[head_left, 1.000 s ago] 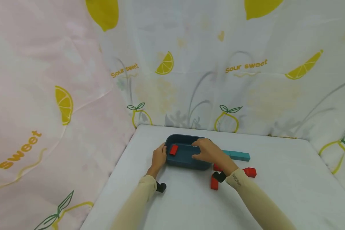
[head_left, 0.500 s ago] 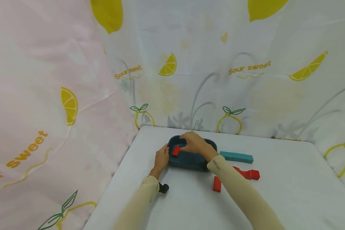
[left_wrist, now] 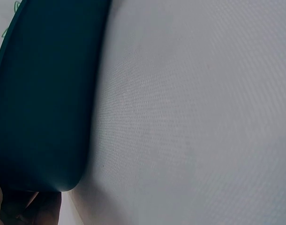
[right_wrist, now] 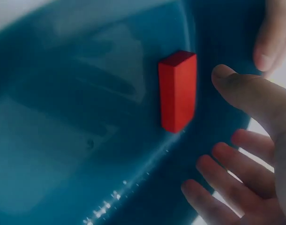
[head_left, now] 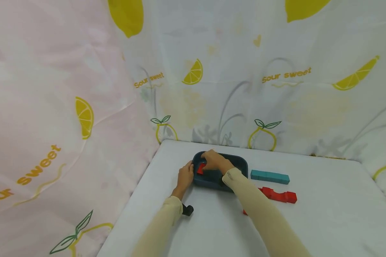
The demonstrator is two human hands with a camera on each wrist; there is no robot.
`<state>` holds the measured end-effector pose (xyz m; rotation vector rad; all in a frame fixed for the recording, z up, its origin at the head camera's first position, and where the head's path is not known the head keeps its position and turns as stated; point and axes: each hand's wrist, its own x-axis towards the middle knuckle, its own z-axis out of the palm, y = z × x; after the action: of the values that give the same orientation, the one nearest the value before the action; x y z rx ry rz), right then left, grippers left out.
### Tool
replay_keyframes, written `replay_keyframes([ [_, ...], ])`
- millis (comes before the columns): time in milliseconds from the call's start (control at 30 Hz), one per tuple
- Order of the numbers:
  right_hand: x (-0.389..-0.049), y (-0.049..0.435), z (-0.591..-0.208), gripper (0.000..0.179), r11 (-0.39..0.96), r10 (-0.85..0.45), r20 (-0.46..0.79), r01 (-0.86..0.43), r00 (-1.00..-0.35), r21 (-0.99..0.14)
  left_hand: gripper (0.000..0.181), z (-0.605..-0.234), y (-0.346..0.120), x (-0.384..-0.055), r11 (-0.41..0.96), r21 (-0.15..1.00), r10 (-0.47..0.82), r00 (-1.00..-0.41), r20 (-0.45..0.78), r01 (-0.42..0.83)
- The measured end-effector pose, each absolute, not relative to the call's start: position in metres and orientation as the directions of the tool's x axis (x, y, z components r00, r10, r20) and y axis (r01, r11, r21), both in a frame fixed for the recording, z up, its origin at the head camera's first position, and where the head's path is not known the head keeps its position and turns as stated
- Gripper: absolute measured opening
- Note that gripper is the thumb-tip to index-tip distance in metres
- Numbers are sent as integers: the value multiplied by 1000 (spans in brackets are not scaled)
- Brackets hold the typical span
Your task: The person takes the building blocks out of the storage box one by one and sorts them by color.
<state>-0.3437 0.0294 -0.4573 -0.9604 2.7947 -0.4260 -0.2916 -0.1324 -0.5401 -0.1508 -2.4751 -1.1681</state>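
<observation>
A dark blue bin [head_left: 209,183] stands on the white table, with a red block [head_left: 201,168] lying inside at its left end. My left hand [head_left: 184,175] holds the bin's left wall; part of that hand [right_wrist: 272,44] shows at the rim in the right wrist view. My right hand [head_left: 214,160] is over the bin, beside the red block. In the right wrist view, its thumb and fingers are spread near the block, with a gap between them and it. The bin's outer wall [left_wrist: 44,103] fills the left of the left wrist view, with dark fingertips at its lower end.
To the bin's right lies a row of teal blocks [head_left: 270,176]. In front of that, several red blocks [head_left: 278,195] form a row, one with a curved notch. Another red block [head_left: 245,212] is mostly hidden by my right sleeve. Lemon-print cloth [head_left: 225,89] hangs behind and at left.
My right hand has moved left across the bin to the red block. My left hand stays on the bin's left wall. The whole view has shifted slightly.
</observation>
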Motion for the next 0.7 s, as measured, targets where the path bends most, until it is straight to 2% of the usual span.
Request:
replay_keyframes([
  [133,-344,25,-465,57,774,-593,-91,-535,-800,-339,28,-545,-134,-291,644,696,-54,-890,453,316],
  [233,-344,22,-470,55,788,-572,-109,-507,-813,-349,27,-547,-134,-292,648,703,-59,-900,432,295],
  [333,-345,18,-473,45,792,-566,-117,-500,-816,-350,24,-543,-132,-292,666,705,-76,-917,391,245],
  [467,-346,13,-478,24,799,-556,-132,-484,-821,-357,24,-540,-130,-292,689,692,-84,-924,372,216],
  [700,-343,7,-488,18,787,-572,-58,-528,-818,-319,27,-536,-131,-291,680,708,-93,-936,340,190],
])
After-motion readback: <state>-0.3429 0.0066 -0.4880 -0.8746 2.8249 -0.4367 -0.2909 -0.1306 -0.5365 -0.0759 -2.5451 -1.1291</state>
